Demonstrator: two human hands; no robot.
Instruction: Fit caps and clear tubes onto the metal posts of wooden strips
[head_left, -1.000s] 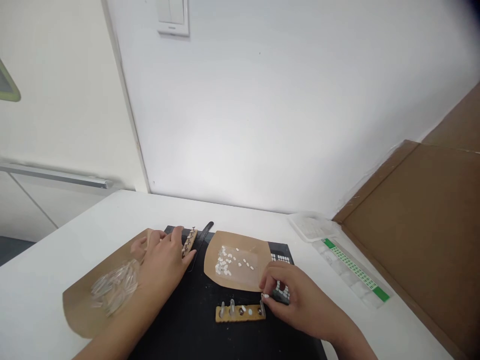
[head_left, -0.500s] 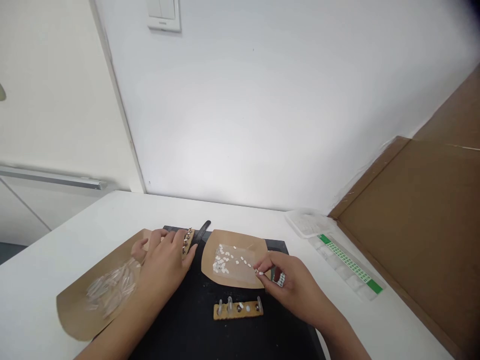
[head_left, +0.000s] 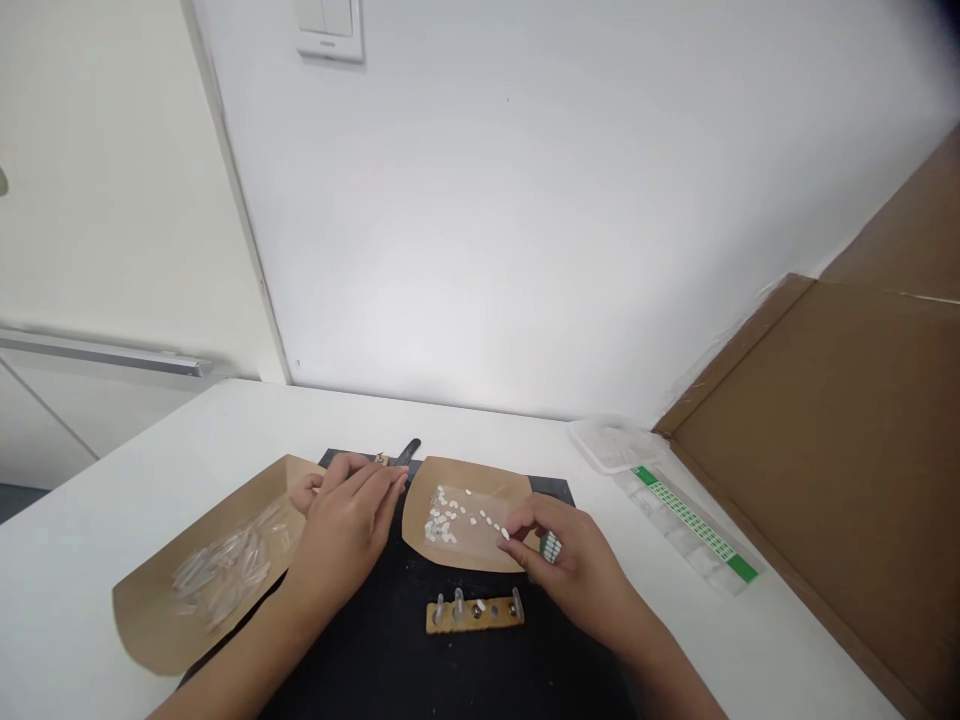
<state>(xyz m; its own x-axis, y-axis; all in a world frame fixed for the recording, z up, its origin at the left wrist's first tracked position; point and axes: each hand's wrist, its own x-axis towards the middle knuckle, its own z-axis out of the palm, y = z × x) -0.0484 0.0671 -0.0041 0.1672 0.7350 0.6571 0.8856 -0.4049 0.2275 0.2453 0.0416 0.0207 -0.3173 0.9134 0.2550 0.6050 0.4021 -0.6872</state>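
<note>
My right hand (head_left: 574, 555) is closed in a pinch over the right part of a brown paper tray (head_left: 469, 470), with a small white oval piece (head_left: 504, 534) at its fingertips. More white ovals (head_left: 441, 525) lie scattered on a clear sheet in that tray. My left hand (head_left: 349, 515) has thumb and index fingertips pressed together beside a strip with metal studs (head_left: 381, 459), mostly hidden behind the fingers. What it holds, if anything, is hidden. Nearer me lies a wavy-edged tan strip (head_left: 465, 626) with metal studs, a few upright clear nail-like tips and a white oval.
Another brown tray (head_left: 142, 625) on the left holds clear elongated tips (head_left: 225, 570). A black-handled tool (head_left: 409, 451) sticks out behind my left hand. At right are a clear plastic container (head_left: 611, 445) and a green-labelled bag (head_left: 697, 525). A cardboard box (head_left: 832, 450) borders the table.
My left hand has moved slightly right and its thumb and index tips have come together, covering most of the studded strip. My right hand has shifted a little left with its pinch.
</note>
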